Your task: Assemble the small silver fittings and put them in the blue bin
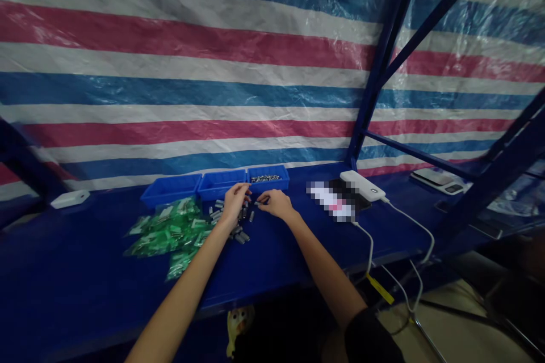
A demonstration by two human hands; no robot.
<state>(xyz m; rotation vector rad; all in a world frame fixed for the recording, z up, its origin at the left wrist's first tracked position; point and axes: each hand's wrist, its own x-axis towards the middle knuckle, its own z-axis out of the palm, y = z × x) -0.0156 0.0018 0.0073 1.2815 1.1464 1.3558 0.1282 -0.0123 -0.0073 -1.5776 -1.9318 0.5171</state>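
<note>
Both hands are over the blue table (272,249), close together in front of three blue bins. My left hand (236,201) hovers at the loose metal cylinders (242,235), its fingers curled; whatever may be in them is too small to make out. Just to its right, my right hand (275,203) has thumb and fingertips pinched near a small grey piece that I cannot make out clearly. The right bin (268,184) contains many small metal parts. Left of the cylinders lie green plastic bags (170,229) with pieces inside.
The middle bin (221,184) and left bin (170,190) stand behind the bags. A white device (70,199) lies far left. Right of my hands are a partly blurred phone (334,201), a white power bank (361,185) with cables, and a scale (436,180). A blue post (374,79) rises behind.
</note>
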